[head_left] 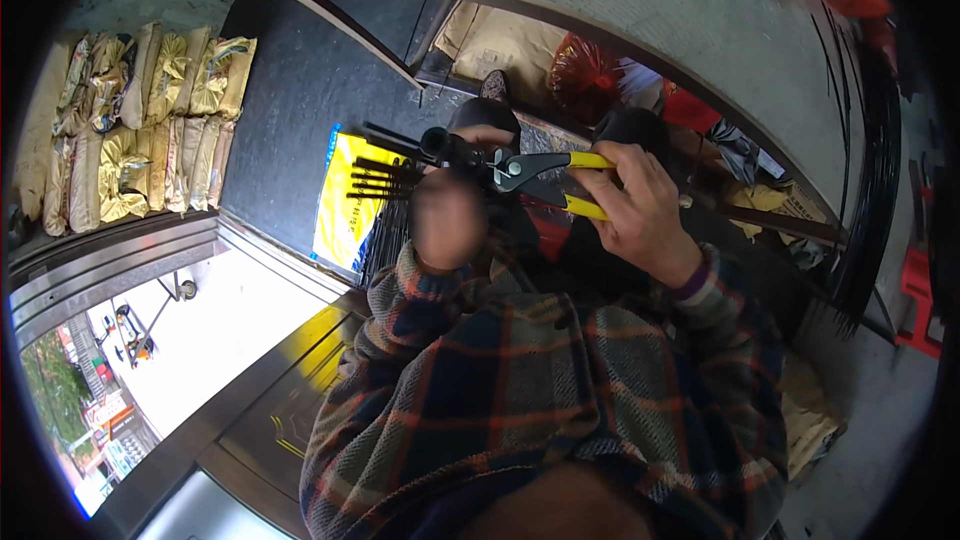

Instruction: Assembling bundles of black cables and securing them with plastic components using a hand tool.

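Note:
My right hand [645,205] is closed around the yellow handles of a pair of pliers [540,166]. The dark jaws of the pliers point left and meet a black part [465,153] beside my left hand; whether they bite on it, I cannot tell. My left hand [447,222], partly blurred, is closed on a bundle of thin black rods [380,183]. Several rod ends stick out to its left. A round black tube end [435,143] faces up just above this hand. How the rods and tube join is hidden by my fingers.
A yellow and blue sack [345,190] lies left of my hands. Wrapped long packages [140,125] are stacked at far left. A worktable [640,0] crosses the top. Black strands [868,200] hang at its right end. Red stool [918,300] at far right; red bag [583,78] beneath the table.

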Action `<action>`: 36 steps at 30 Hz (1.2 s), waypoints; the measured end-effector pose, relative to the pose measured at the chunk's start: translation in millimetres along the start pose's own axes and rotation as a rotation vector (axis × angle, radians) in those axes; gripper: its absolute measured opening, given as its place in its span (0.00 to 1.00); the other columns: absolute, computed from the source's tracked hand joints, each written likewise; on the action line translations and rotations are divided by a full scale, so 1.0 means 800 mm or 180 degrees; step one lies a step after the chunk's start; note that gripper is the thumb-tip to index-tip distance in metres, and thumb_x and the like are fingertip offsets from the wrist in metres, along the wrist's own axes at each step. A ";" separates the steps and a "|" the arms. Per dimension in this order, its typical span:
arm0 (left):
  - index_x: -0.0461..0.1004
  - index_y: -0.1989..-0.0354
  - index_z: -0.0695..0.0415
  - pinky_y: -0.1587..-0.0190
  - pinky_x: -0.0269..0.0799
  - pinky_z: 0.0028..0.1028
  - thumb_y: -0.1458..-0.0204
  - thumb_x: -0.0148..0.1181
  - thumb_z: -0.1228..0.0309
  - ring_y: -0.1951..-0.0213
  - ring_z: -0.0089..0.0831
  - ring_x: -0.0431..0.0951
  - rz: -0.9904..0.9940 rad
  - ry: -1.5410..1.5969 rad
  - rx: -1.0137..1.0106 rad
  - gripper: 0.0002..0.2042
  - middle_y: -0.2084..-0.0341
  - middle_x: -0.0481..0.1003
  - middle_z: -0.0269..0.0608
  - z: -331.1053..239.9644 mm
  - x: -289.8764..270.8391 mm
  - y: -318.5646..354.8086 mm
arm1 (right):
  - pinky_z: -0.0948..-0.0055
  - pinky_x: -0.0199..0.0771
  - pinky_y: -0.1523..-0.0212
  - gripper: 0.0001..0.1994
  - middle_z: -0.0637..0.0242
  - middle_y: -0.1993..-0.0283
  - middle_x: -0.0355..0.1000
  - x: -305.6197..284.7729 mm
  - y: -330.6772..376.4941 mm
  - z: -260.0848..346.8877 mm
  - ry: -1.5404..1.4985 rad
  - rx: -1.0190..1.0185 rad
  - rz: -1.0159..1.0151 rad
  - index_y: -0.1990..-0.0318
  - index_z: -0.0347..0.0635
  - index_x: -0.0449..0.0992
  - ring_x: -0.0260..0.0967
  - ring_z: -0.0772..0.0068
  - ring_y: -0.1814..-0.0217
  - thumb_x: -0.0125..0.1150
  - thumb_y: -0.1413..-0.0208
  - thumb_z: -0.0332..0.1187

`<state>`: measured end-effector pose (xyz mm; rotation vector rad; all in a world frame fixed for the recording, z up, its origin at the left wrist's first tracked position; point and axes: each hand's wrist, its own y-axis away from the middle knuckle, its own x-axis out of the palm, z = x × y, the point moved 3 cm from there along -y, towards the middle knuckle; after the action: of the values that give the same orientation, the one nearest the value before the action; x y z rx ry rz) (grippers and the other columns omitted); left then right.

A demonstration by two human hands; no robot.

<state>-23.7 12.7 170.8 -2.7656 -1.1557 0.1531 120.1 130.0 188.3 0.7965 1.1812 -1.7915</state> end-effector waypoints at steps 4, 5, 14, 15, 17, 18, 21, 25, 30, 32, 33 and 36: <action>0.68 0.62 0.67 0.76 0.64 0.17 0.56 0.31 0.31 0.78 0.19 0.68 0.0267 0.0521 -0.0373 0.43 0.76 0.69 0.38 -0.014 0.007 -0.004 | 0.69 0.67 0.63 0.15 0.57 0.59 0.62 -0.048 -0.021 -0.013 -0.0047 -0.0301 0.0358 0.61 0.38 0.73 0.65 0.60 0.60 0.61 0.61 0.28; 0.68 0.62 0.67 0.76 0.64 0.17 0.56 0.31 0.31 0.78 0.19 0.68 0.0185 0.0522 -0.0369 0.43 0.76 0.69 0.38 -0.016 0.004 -0.005 | 0.70 0.68 0.64 0.14 0.56 0.60 0.64 -0.063 -0.036 -0.018 -0.0704 -0.0127 0.1200 0.61 0.37 0.72 0.67 0.61 0.61 0.60 0.57 0.31; 0.69 0.66 0.67 0.64 0.67 0.24 0.51 0.31 0.36 0.70 0.27 0.72 0.0651 0.0995 -0.0359 0.38 0.73 0.73 0.44 -0.005 -0.005 -0.028 | 0.73 0.68 0.79 0.22 0.53 0.73 0.67 0.024 0.013 0.020 -0.6464 0.1791 0.2462 0.63 0.40 0.65 0.68 0.67 0.78 0.50 0.49 0.53; 0.69 0.67 0.67 0.64 0.67 0.24 0.51 0.32 0.37 0.70 0.27 0.72 0.0643 0.1067 -0.0441 0.37 0.73 0.73 0.44 -0.003 -0.012 -0.025 | 0.73 0.67 0.81 0.23 0.54 0.74 0.66 0.041 0.012 0.042 -0.6743 0.1763 0.2252 0.61 0.42 0.64 0.66 0.68 0.80 0.50 0.49 0.55; 0.69 0.68 0.66 0.64 0.68 0.24 0.51 0.33 0.37 0.70 0.27 0.72 0.0608 0.1114 -0.0477 0.36 0.73 0.72 0.43 0.001 -0.019 -0.029 | 0.77 0.64 0.80 0.20 0.57 0.75 0.65 0.059 0.007 0.070 -0.7237 0.1822 0.1948 0.67 0.44 0.55 0.63 0.73 0.82 0.50 0.47 0.51; 0.69 0.68 0.66 0.64 0.68 0.24 0.51 0.33 0.37 0.70 0.26 0.72 0.0537 0.1132 -0.0510 0.37 0.73 0.72 0.43 0.000 -0.016 -0.032 | 0.79 0.62 0.81 0.18 0.59 0.75 0.65 0.064 0.008 0.076 -0.7452 0.1783 0.1668 0.66 0.43 0.56 0.60 0.76 0.82 0.50 0.45 0.47; 0.68 0.65 0.66 0.67 0.67 0.22 0.52 0.34 0.36 0.72 0.25 0.71 0.0366 0.1129 -0.0542 0.37 0.75 0.72 0.42 0.005 -0.015 -0.033 | 0.81 0.63 0.80 0.14 0.61 0.75 0.65 0.060 -0.009 0.040 -0.5397 0.1427 0.1264 0.64 0.41 0.55 0.61 0.78 0.82 0.51 0.44 0.40; 0.69 0.61 0.66 0.72 0.63 0.19 0.47 0.34 0.41 0.76 0.21 0.67 0.0085 0.1431 -0.0408 0.34 0.77 0.71 0.38 -0.002 -0.018 -0.019 | 0.81 0.67 0.76 0.12 0.59 0.70 0.67 0.026 -0.032 -0.010 -0.4321 0.1664 0.1224 0.58 0.39 0.57 0.66 0.76 0.79 0.52 0.45 0.31; 0.61 0.60 0.61 0.70 0.62 0.28 0.51 0.38 0.39 0.77 0.29 0.65 0.0036 0.1440 -0.0523 0.31 0.80 0.66 0.40 0.001 -0.015 -0.015 | 0.80 0.66 0.77 0.20 0.63 0.70 0.67 -0.038 -0.078 -0.017 -0.2759 0.1191 0.2337 0.47 0.39 0.55 0.65 0.80 0.79 0.51 0.46 0.28; 0.61 0.61 0.60 0.71 0.61 0.28 0.51 0.38 0.40 0.77 0.29 0.64 0.0027 0.1448 -0.0496 0.30 0.80 0.66 0.39 -0.001 -0.013 -0.012 | 0.80 0.65 0.78 0.21 0.64 0.71 0.67 -0.047 -0.085 -0.015 -0.2519 0.1137 0.2440 0.46 0.40 0.55 0.65 0.80 0.80 0.52 0.46 0.29; 0.60 0.61 0.60 0.71 0.61 0.28 0.51 0.39 0.40 0.77 0.29 0.64 0.0015 0.1436 -0.0500 0.30 0.80 0.65 0.39 -0.003 -0.013 -0.011 | 0.80 0.65 0.79 0.22 0.65 0.72 0.67 -0.049 -0.086 -0.015 -0.2286 0.1065 0.2566 0.45 0.41 0.55 0.64 0.80 0.80 0.52 0.46 0.29; 0.60 0.62 0.60 0.71 0.61 0.27 0.51 0.39 0.40 0.77 0.28 0.64 0.0073 0.1470 -0.0469 0.29 0.80 0.65 0.39 -0.005 -0.013 -0.011 | 0.80 0.65 0.79 0.20 0.66 0.74 0.67 -0.049 -0.089 -0.014 -0.2281 0.0984 0.2684 0.46 0.41 0.56 0.65 0.80 0.81 0.52 0.46 0.31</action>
<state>-36.3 11.0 176.4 -2.7186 -1.0421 -0.5594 75.7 166.9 246.3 0.5965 0.0519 -1.3347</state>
